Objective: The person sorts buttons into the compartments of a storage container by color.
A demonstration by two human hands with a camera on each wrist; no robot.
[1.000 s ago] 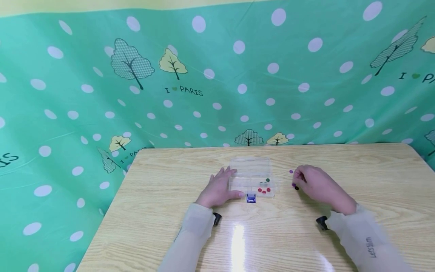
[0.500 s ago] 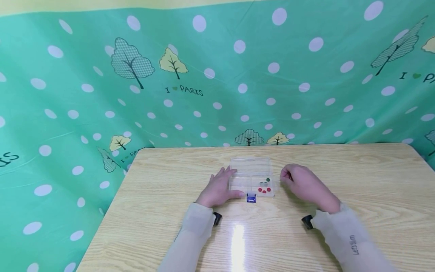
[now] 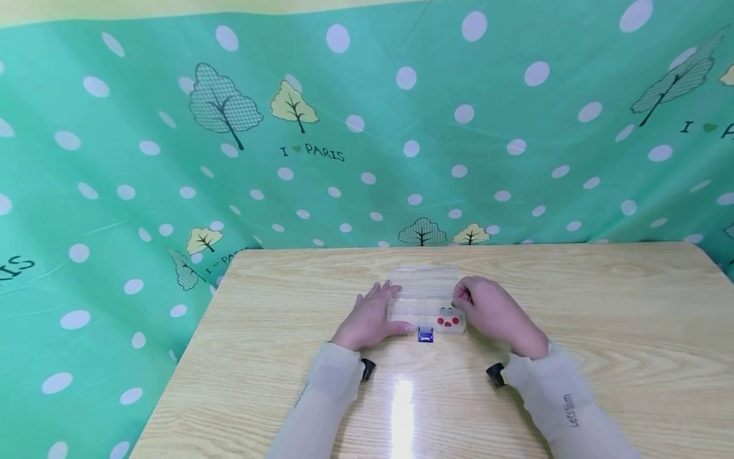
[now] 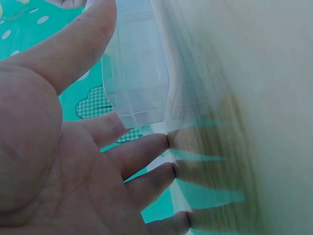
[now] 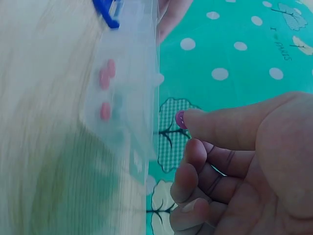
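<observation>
Visibly pinched, purple button, at tip of right hand, near clear box

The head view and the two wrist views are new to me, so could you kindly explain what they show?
There is no machine here: a person works with two bare hands. The head picture looks down from a camera worn on the head; each wrist picture comes from a camera on that wrist. On the wooden table sits a clear divided box with a blue latch and red pieces inside. The left hand lies spread at its left side; the right hand holds a small purple disc at the thumb tip.
</observation>
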